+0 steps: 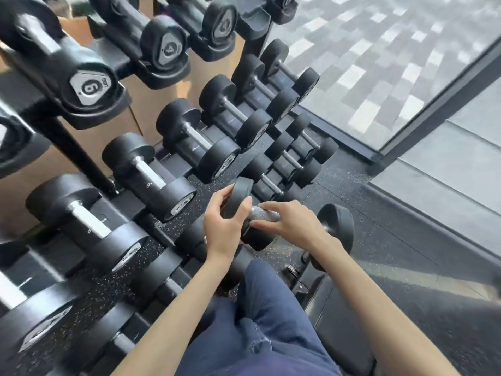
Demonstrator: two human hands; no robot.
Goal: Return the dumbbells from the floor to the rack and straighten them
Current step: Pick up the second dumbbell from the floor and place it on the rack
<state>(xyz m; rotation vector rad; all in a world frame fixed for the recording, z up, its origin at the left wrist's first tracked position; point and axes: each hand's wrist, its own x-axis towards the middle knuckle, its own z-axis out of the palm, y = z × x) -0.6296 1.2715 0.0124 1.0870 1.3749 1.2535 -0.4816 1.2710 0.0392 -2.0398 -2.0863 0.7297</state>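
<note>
I hold one black dumbbell with a knurled steel handle low in front of the rack's bottom tier. My left hand grips the rim of its left head. My right hand wraps over the handle, with the thumb under it. Its other head sticks out past my right wrist. The black rack runs from the lower left to the upper right, with several dumbbells on each of its tiers. Small ones lie on the lowest tier just beyond my hands.
My knee in navy trousers is right below the hands. A black padded bench stands to its right on the speckled rubber floor. A glass wall with a dark frame closes the right side.
</note>
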